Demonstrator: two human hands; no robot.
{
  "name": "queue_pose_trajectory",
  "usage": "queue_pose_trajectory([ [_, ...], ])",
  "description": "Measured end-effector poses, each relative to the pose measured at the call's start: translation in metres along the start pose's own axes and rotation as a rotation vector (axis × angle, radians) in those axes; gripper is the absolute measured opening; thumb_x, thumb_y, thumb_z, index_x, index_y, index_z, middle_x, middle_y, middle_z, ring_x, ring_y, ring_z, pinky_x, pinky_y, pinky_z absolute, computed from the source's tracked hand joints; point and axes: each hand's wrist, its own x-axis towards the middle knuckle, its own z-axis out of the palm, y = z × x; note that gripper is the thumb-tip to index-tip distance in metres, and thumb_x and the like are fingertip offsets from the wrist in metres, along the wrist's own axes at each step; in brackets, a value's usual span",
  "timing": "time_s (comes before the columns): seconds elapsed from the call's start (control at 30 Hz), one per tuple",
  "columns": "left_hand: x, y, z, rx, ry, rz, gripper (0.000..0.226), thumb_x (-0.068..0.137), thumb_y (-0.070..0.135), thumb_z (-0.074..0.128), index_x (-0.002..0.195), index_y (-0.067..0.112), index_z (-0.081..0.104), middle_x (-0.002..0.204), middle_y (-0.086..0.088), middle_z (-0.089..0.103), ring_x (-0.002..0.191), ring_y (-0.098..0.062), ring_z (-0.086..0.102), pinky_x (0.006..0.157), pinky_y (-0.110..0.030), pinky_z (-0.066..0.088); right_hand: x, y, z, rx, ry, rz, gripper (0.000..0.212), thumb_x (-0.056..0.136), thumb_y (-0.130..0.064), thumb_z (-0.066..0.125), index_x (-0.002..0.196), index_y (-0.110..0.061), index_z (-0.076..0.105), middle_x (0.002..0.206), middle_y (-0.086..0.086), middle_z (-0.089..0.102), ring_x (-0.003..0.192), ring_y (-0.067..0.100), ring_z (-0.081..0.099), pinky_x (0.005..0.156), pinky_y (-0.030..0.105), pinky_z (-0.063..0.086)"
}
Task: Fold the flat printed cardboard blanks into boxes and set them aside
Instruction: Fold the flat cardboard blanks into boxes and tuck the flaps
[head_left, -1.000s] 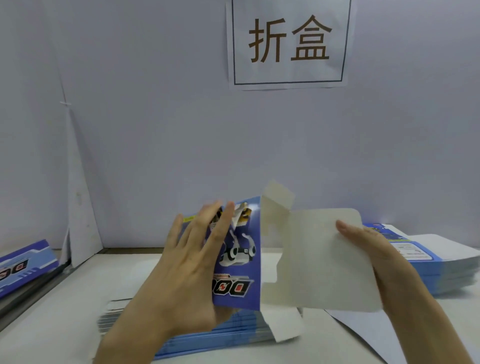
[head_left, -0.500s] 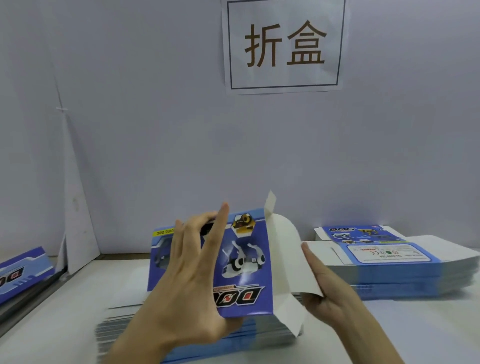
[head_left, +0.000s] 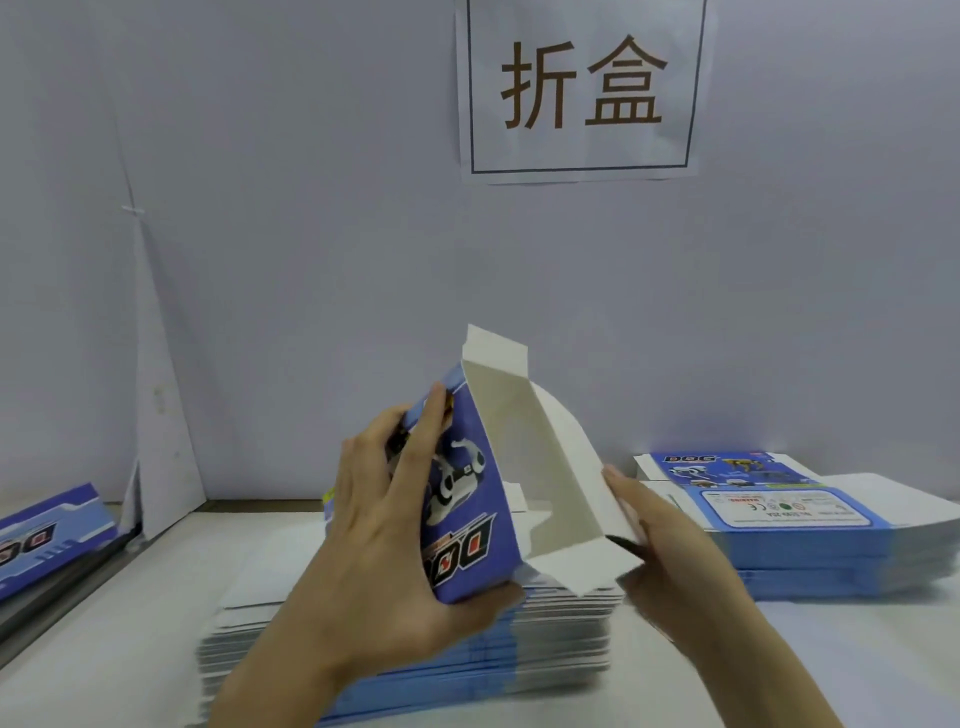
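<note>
The left hand (head_left: 374, 545) grips the blue printed panel of a half-opened box blank (head_left: 467, 514) at centre frame, fingers across its face and thumb under the lower edge. The blank's long axis stands nearly upright. Its white side panel (head_left: 540, 467) opens rightward, where the right hand (head_left: 670, 551) lays straight fingers against its outer edge and grasps nothing. That hand is nearer, so squaring it probably means pushing left. Beneath lies the stack of flat blanks (head_left: 561, 623).
</note>
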Motion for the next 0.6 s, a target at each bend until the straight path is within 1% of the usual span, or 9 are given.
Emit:
queue_pose_trajectory([
  [0.03,0.0,0.001,0.001,0.02,0.004,-0.015,0.121,0.056,0.078,0.065,0.146,0.051,-0.01,0.144,0.023,0.01,0.134,-0.019,0.034,0.098,-0.04,0.049,-0.004,-0.01,-0.04,0.011,-0.059,-0.105,0.021,0.083,-0.021,0.07,0.101,-0.011,0.072,0.096,0.013,0.073,0.081,0.026,0.067,0.066,0.035,0.056],
  [0.1,-0.001,0.004,0.002,0.023,-0.005,-0.048,0.118,0.056,0.077,0.063,0.144,0.054,-0.012,0.141,0.024,0.009,0.133,-0.017,0.032,0.1,-0.037,0.048,-0.011,-0.017,-0.051,-0.179,0.122,-0.245,0.016,0.089,-0.019,0.066,0.104,-0.017,0.073,0.09,0.005,0.075,0.069,0.016,0.068,0.05,0.025,0.054],
  [0.2,-0.001,0.006,0.005,0.095,0.009,-0.067,0.118,0.055,0.077,0.063,0.149,0.047,-0.004,0.141,0.014,0.016,0.129,-0.018,0.036,0.101,-0.031,0.042,-0.01,-0.002,-0.045,-0.282,0.115,-0.509,0.019,0.09,-0.012,0.066,0.101,-0.025,0.075,0.085,-0.004,0.077,0.065,0.007,0.066,0.046,0.023,0.053],
  [0.27,-0.002,0.009,0.011,0.193,0.014,-0.072,0.118,0.054,0.075,0.063,0.151,0.042,0.003,0.14,0.007,0.019,0.131,-0.024,0.033,0.109,-0.049,0.036,-0.005,-0.004,-0.053,-0.287,0.203,-0.685,0.028,0.09,-0.008,0.066,0.097,-0.033,0.074,0.083,-0.016,0.076,0.065,-0.002,0.062,0.053,0.015,0.051],
  [0.33,-0.001,0.01,0.018,0.309,0.023,-0.055,0.116,0.052,0.072,0.059,0.151,0.036,0.009,0.138,-0.001,0.022,0.131,-0.025,0.026,0.111,-0.064,0.02,-0.01,-0.009,-0.05,-0.303,0.199,-0.751,0.029,0.09,-0.01,0.067,0.095,-0.038,0.073,0.084,-0.024,0.074,0.069,-0.006,0.061,0.062,0.009,0.047],
  [0.4,0.0,0.008,0.023,0.402,0.03,-0.031,0.115,0.051,0.07,0.055,0.15,0.025,0.017,0.136,-0.009,0.026,0.131,-0.026,0.022,0.108,-0.065,0.014,-0.013,-0.01,-0.047,-0.261,0.164,-0.729,0.016,0.087,-0.023,0.069,0.086,-0.036,0.078,0.08,-0.02,0.074,0.067,-0.004,0.061,0.06,0.013,0.048],
  [0.47,0.001,0.007,0.026,0.423,0.025,-0.02,0.114,0.052,0.07,0.052,0.15,0.021,0.02,0.135,-0.012,0.03,0.131,-0.029,0.025,0.108,-0.064,0.014,-0.015,-0.017,-0.044,-0.056,0.027,-0.508,0.018,0.079,-0.037,0.065,0.078,-0.029,0.081,0.08,-0.01,0.075,0.064,0.001,0.065,0.054,0.019,0.052],
  [0.53,0.001,0.005,0.027,0.413,0.035,-0.009,0.114,0.053,0.07,0.052,0.15,0.02,0.02,0.135,-0.013,0.03,0.131,-0.03,0.028,0.108,-0.063,0.012,-0.013,-0.021,-0.043,0.081,-0.042,-0.362,0.021,0.076,-0.034,0.063,0.08,-0.022,0.08,0.08,-0.003,0.076,0.065,0.007,0.07,0.051,0.023,0.056],
  [0.6,0.001,0.003,0.028,0.402,0.046,-0.005,0.115,0.052,0.069,0.053,0.151,0.02,0.021,0.136,-0.012,0.03,0.132,-0.029,0.027,0.108,-0.063,0.01,-0.013,-0.023,-0.042,0.155,-0.054,-0.247,0.023,0.075,-0.029,0.065,0.092,-0.016,0.073,0.074,0.003,0.075,0.062,0.014,0.072,0.046,0.03,0.056],
])
